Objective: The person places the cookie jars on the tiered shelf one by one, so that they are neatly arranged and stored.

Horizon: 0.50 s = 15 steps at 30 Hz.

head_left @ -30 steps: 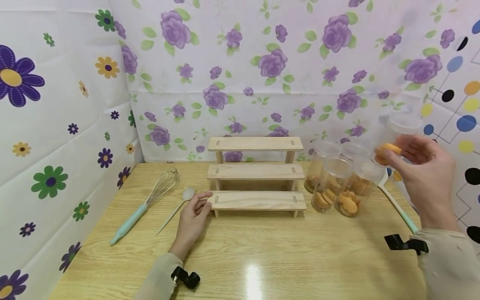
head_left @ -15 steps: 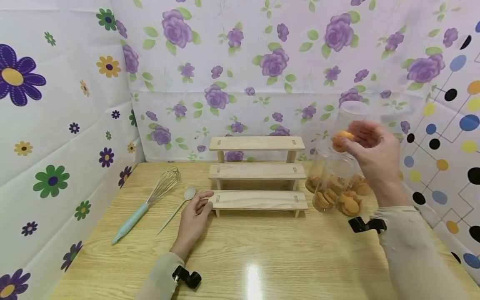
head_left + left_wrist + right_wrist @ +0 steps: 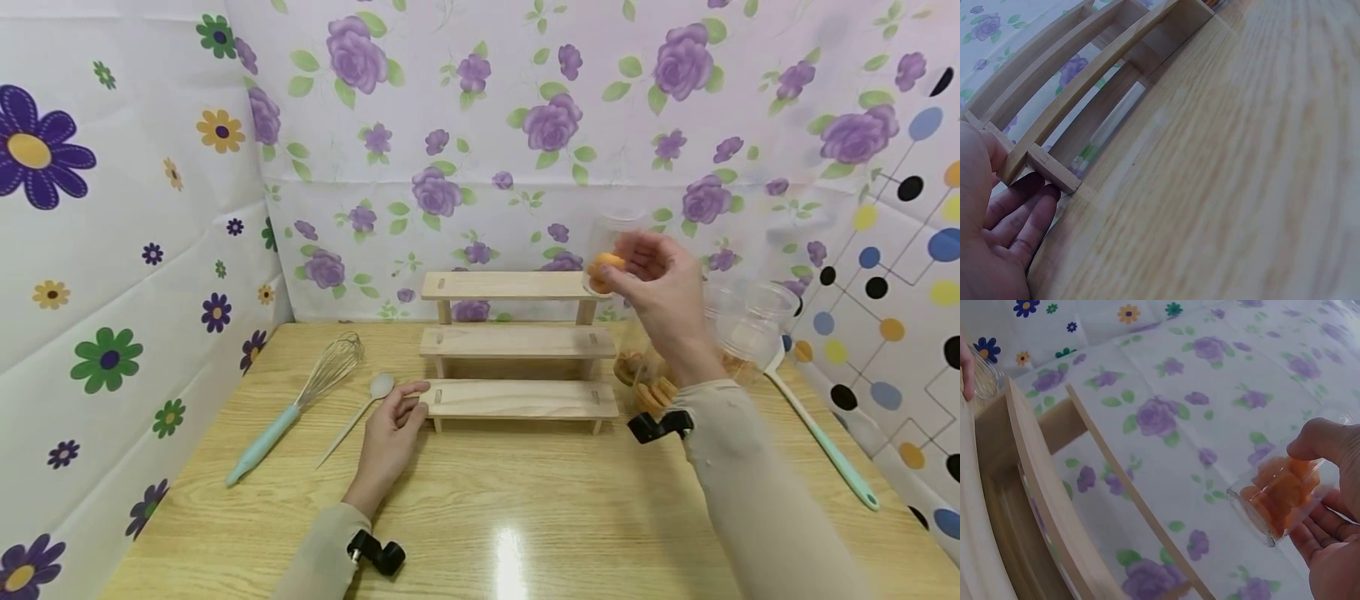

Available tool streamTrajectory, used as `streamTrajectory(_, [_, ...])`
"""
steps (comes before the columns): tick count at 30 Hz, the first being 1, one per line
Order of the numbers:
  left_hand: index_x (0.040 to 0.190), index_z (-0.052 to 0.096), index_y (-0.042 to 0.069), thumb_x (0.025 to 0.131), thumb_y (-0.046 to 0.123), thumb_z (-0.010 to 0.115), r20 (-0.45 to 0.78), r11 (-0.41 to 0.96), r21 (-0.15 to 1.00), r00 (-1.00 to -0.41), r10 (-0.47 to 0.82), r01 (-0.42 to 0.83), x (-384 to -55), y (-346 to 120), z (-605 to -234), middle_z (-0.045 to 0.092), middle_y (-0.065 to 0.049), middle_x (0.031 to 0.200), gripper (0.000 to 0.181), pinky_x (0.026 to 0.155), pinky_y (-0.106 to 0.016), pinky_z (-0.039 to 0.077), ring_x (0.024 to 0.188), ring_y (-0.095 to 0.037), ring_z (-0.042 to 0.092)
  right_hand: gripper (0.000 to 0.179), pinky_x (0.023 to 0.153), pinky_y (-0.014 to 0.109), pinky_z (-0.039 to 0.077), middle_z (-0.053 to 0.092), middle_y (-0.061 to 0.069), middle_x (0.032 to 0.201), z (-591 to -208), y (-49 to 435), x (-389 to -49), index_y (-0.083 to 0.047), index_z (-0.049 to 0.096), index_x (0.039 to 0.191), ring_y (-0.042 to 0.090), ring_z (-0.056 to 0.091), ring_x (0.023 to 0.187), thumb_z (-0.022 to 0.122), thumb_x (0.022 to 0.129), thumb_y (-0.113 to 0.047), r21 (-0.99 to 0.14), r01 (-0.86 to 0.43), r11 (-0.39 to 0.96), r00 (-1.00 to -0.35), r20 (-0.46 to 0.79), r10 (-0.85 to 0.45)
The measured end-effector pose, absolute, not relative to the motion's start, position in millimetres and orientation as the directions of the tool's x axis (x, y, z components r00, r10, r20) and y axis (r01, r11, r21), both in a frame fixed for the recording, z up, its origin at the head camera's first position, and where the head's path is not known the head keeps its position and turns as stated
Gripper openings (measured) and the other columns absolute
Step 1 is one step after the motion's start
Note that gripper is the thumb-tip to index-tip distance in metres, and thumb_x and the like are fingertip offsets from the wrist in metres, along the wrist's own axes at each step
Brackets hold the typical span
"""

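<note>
R hand [image 3: 660,279] held a clear plastic-looking jar [image 3: 1275,494] up at the R end of the shelf's top step, w/ its grip clamped round the jar: thumb on one side, fingers on the other. In the R wrist view the jar was tilted & apart from the top board. Orange cookies [image 3: 604,263] sat piled inside, visible thru the wall.

L hand [image 3: 390,433] was on the L end of the lowest step of the 3-tier wooden shelf [image 3: 521,398], its grip closed on that end, w/ fingertips by the short leg in the L wrist view. Shelf stood upright on the wood-grain bench [image 3: 480,517], bare pale boards.

R of the shelf, partly hidden by the R forearm, were several other jars [image 3: 757,317], also clear, some w/ cookies at the bottom. Far R lay a mint-handled kitchen tool [image 3: 836,450], its head near those jars. L of the L hand: a spoon [image 3: 382,385] w/ thin stem, then a whisk [image 3: 296,408], wire end twd the back, pale blue handle twd the front.

Prints in view: purple roses on the back cloth [image 3: 495,83], multicolored daisies on the L cloth [image 3: 45,250], dots joined by thin lines on the R cloth [image 3: 892,283]. Both beige sleeves [image 3: 750,492] had black clips [image 3: 378,554] at the cuff.
</note>
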<state>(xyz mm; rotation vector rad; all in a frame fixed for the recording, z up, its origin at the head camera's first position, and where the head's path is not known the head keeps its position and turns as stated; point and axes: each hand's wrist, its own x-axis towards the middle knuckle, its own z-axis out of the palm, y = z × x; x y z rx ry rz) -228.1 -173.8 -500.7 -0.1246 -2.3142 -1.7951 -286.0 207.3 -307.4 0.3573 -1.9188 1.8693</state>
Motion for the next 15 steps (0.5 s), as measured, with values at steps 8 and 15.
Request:
streamTrajectory(8, [0.143, 0.072, 0.017, 0.114, 0.016, 0.067, 0.225, 0.251, 0.946, -0.973, -0.057, 0.205, -228.7, -175.0, -501.7, 0.079, -0.011, 0.131, 0.030, 0.094, -0.016, 0.056, 0.122, -0.025, 0.074, 0.046, 0.100, 0.020, 0.058, 0.068, 0.021, 0.135, -311.4, 166.3, -302.6, 0.001, 0.069, 0.139, 0.023, 0.068, 0.119, 0.087, 0.096, -0.004, -0.884, -0.462, 0.071, -0.882, 0.466, 0.066])
streamTrajectory(15, [0.143, 0.073, 0.017, 0.114, 0.016, 0.067, 0.229, 0.240, 0.948, -0.972, -0.056, 0.209, -228.6, -174.2, -501.6, 0.079, -0.011, 0.131, 0.029, 0.094, -0.016, 0.056, 0.122, -0.025, 0.074, 0.052, 0.106, 0.027, 0.058, 0.069, 0.022, 0.135, -312.1, 139.3, -315.9, 0.005, 0.067, 0.139, 0.025, 0.069, 0.123, 0.091, 0.094, -0.006, -0.887, -0.459, 0.047, -0.888, 0.460, 0.015])
